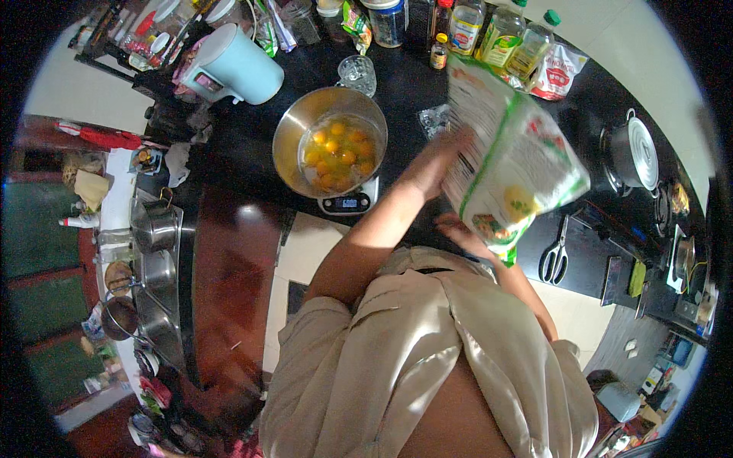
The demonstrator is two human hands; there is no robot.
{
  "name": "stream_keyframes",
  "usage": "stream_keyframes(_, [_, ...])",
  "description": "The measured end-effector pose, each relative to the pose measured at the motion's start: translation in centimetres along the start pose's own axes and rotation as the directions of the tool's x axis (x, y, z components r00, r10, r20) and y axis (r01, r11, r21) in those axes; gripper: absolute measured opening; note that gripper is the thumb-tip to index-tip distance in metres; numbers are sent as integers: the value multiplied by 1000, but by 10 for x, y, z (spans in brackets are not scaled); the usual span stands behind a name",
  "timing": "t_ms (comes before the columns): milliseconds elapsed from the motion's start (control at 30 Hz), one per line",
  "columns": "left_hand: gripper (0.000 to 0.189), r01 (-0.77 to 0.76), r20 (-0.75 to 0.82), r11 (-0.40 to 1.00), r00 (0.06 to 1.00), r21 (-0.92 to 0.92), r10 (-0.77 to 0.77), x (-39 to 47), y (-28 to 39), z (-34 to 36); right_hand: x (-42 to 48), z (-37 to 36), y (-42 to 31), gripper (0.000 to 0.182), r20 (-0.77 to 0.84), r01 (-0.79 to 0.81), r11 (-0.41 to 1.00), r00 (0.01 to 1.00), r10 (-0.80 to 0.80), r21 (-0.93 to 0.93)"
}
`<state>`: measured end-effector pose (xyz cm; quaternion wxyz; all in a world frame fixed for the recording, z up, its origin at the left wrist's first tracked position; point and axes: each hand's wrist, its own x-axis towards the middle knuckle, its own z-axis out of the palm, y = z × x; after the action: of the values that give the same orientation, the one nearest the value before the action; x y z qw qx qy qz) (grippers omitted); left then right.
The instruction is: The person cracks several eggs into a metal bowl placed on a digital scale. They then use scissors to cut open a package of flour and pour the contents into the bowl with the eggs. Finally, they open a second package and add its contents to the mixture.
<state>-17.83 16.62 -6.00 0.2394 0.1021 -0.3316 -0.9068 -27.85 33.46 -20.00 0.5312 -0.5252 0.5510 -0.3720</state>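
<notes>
A large printed plastic bag with green edges [515,154] is raised and tilted in front of me, blurred in places. My left hand [449,157] grips its left side, the fingertips partly hidden. Below, my right hand [467,235] is by the bag's lower end and partly covered by it; its grip is unclear. A steel pot [289,140] holds several raw eggs [338,149], their yolks mostly whole. It rests on a digital kitchen scale [343,205] with a lit display. Behind the pot is a glass cup [359,74], and clear crumpled plastic [433,120] lies between pot and bag.
A light blue pitcher [246,66] stands at the back left. Oil bottles [504,37], jars and packets line the back of the black counter. To the right are scissors [554,260] and a lidded metal pot [633,151]. A sink [160,309] is at the left.
</notes>
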Motion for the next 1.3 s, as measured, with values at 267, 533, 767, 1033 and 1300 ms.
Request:
stream_keyframes(267, [56, -329, -160, 916, 916, 228, 369, -35, 141, -61, 115, 97, -91, 27, 313, 149, 590, 931, 186, -794])
stream_keyframes(533, [52, -453, -256, 870, 833, 193, 490, -65, 180, -111, 120, 128, -90, 30, 223, 141, 362, 956, 193, -921])
stream_keyframes(767, [56, -324, -142, 935, 928, 145, 343, -58, 179, -113, 102, 50, -154, 60, 515, -369, 910, 826, 227, 191])
stream_keyframes(1033, [46, 15, -76, 995, 997, 99, -7, -33, 157, -59, 144, 78, -184, 73, 99, -69, 161, 977, -187, 984])
stream_keyframes(1300, [41, -199, 250, 870, 964, 452, 90, -11, 175, -106, 129, 51, -173, 55, -477, 431, 217, 843, 248, 876])
